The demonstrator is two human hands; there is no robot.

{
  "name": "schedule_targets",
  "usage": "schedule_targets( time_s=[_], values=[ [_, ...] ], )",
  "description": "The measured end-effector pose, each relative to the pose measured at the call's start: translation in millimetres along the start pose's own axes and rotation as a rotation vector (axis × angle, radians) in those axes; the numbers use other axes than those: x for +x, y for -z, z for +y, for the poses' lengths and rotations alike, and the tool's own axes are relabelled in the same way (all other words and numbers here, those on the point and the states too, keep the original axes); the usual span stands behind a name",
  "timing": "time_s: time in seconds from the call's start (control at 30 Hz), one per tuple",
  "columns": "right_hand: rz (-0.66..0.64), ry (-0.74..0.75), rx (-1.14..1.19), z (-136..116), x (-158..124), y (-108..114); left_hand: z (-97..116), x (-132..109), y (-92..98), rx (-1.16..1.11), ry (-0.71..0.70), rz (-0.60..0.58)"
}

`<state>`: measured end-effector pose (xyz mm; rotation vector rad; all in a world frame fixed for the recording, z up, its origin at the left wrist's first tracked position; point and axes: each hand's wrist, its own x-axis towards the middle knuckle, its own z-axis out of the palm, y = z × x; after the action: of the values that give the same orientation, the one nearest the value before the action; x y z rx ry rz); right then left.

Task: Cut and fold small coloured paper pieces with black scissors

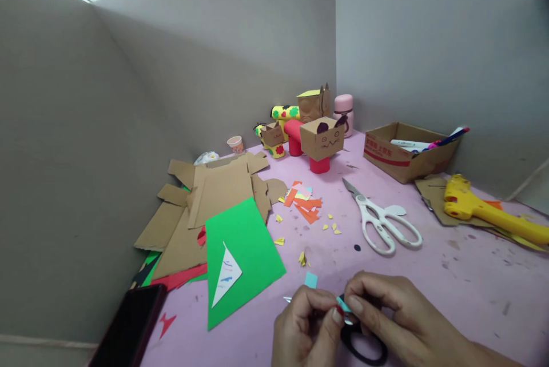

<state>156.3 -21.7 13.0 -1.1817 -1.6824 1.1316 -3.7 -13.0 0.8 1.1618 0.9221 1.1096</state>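
Near the front edge, my left hand (309, 321) and my right hand (392, 312) meet fingertip to fingertip. Between them they pinch a small light-blue piece of paper (342, 303). Scissors with black handles (364, 350) are beneath my hands, mostly covered; a bit of blade shows left of my left hand. A light-blue paper square (311, 280) lies just beyond my left fingers. White-handled scissors (381, 224) rest partly open farther off. Small yellow paper scraps (302, 258) and orange paper strips (307, 206) are scattered on the table.
Left are green card (244, 258) with a white paper triangle (227, 276), flattened cardboard (223, 190) and a phone (131, 327). Behind stand a cardboard cat (322, 141) on red tubes and a pink bottle (343, 110). Right are a box of pens (394, 161) and a yellow glue gun (480, 207).
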Motion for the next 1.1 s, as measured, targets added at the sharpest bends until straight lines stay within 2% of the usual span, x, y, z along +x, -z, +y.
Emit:
schedule_targets(
  time_s=[0.23,0.47,0.6,0.73,0.9,1.0,1.1],
  values=[
    [0.017,0.028,-0.171,0.8,-1.7,-1.4,-0.8,0.3,0.1,0.012,0.042,0.029],
    [0.018,-0.001,-0.115,1.5,0.8,-1.7,-2.7,0.0,3.7,0.096,-0.007,0.027],
    [0.017,-0.014,-0.062,1.7,3.0,-1.7,-4.2,1.1,6.0,0.233,0.001,-0.004],
    [-0.016,0.001,-0.137,0.4,0.7,-0.8,-1.5,2.7,6.5,0.352,-0.006,0.006],
    [-0.003,0.053,-0.213,-0.2,-3.2,0.8,1.0,4.3,6.6,0.350,0.031,0.023],
    [0.015,0.028,-0.147,-0.6,-2.1,0.1,3.7,5.6,5.9,0.281,0.063,0.009],
    [0.027,-0.090,0.094,-1.4,0.4,-1.4,9.6,7.2,4.5,0.139,0.091,0.008]
  ],
)
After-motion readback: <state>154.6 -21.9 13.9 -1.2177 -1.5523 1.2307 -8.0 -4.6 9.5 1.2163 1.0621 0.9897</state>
